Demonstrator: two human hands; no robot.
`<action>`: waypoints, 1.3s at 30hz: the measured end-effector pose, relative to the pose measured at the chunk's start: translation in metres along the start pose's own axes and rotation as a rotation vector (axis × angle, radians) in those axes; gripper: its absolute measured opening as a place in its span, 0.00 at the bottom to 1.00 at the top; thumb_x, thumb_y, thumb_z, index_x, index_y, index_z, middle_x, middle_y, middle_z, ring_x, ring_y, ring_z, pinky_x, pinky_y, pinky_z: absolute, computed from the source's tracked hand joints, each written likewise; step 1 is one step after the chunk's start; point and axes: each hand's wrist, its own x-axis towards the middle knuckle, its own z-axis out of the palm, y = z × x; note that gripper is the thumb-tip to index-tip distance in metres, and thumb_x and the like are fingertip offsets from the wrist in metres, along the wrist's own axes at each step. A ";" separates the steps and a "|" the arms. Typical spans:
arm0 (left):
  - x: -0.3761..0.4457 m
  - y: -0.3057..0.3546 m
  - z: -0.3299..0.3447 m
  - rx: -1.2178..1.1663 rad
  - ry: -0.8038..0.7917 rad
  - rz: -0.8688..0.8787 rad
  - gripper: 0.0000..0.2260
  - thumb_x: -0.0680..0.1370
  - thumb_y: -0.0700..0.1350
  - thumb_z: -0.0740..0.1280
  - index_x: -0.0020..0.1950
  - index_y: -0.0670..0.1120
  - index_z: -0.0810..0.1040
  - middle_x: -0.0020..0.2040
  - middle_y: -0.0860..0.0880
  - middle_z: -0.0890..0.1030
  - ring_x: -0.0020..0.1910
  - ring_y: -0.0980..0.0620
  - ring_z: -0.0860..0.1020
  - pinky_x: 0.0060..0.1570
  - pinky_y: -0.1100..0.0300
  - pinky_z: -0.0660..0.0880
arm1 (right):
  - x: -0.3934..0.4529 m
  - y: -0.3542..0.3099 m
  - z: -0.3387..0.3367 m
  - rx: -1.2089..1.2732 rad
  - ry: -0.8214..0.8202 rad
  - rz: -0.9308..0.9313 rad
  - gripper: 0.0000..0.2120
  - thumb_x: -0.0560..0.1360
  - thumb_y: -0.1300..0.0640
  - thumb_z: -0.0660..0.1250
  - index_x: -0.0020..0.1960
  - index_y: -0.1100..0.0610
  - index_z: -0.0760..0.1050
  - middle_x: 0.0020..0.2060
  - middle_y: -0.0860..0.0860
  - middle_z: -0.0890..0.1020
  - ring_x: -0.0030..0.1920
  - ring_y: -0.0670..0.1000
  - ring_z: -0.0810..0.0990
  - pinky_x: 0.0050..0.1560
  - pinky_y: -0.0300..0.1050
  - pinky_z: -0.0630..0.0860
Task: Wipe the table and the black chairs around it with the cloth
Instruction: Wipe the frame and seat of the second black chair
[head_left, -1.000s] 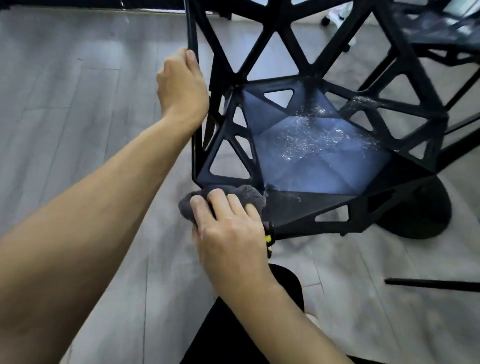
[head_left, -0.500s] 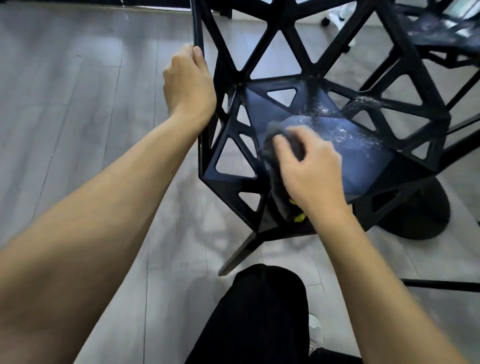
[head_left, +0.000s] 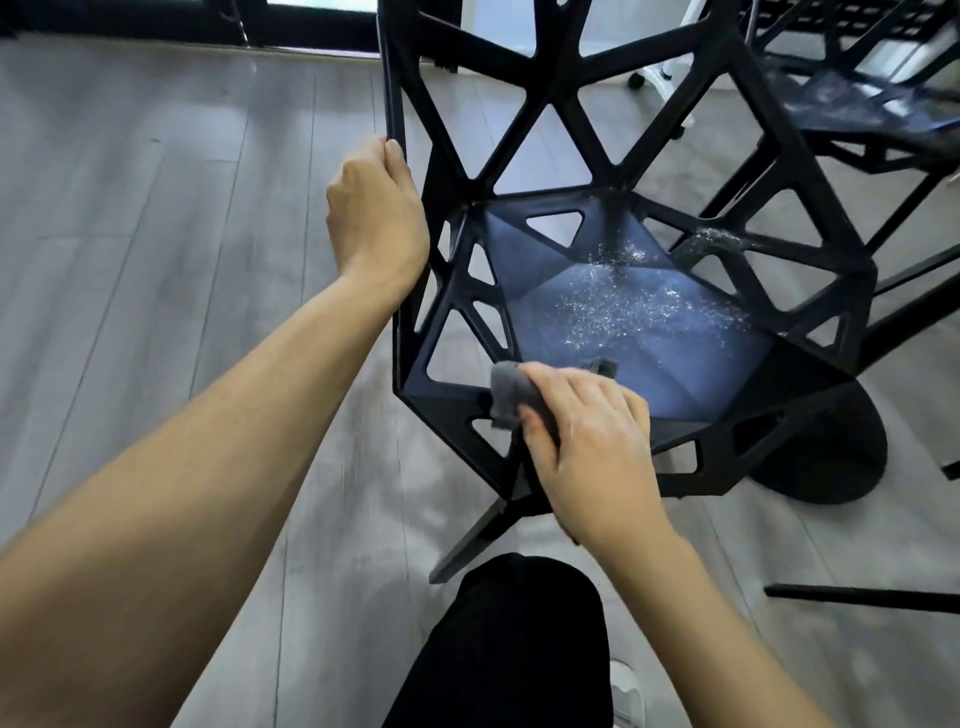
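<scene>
A black chair with a frame of open triangles stands in front of me. Its dark seat carries a scatter of white dust toward the back right. My left hand grips the left upright edge of the chair's side frame. My right hand holds a grey cloth against the front left corner of the seat, with the cloth bunched under my fingers. The table is out of view.
A second black chair, also dusty, stands at the upper right. A round black base sits on the grey plank floor behind the chair. A thin black bar lies low at the right. My dark trouser leg is below.
My right hand with the cloth went from the seat's front left corner onto the middle of the seat, then came back to that front corner. My left hand kept its grip on the frame.
</scene>
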 end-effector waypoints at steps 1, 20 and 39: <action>0.000 0.000 -0.001 0.000 -0.003 0.002 0.17 0.86 0.48 0.52 0.48 0.42 0.76 0.45 0.47 0.81 0.44 0.47 0.78 0.43 0.51 0.74 | 0.017 0.002 0.005 -0.041 -0.020 0.068 0.14 0.81 0.47 0.61 0.64 0.46 0.75 0.54 0.45 0.80 0.57 0.52 0.77 0.61 0.50 0.66; -0.016 0.020 0.001 0.303 0.127 0.421 0.19 0.80 0.40 0.62 0.71 0.43 0.69 0.66 0.40 0.73 0.62 0.38 0.72 0.61 0.48 0.68 | 0.092 0.086 0.011 -0.135 -0.191 0.235 0.16 0.81 0.47 0.58 0.67 0.45 0.73 0.64 0.51 0.80 0.65 0.57 0.76 0.68 0.54 0.66; -0.073 -0.002 0.053 1.096 -0.615 0.544 0.31 0.83 0.49 0.48 0.80 0.34 0.41 0.81 0.37 0.49 0.81 0.40 0.48 0.79 0.48 0.43 | 0.149 0.065 0.066 0.065 -0.203 -0.115 0.19 0.80 0.47 0.58 0.70 0.46 0.72 0.67 0.47 0.78 0.68 0.53 0.74 0.72 0.54 0.62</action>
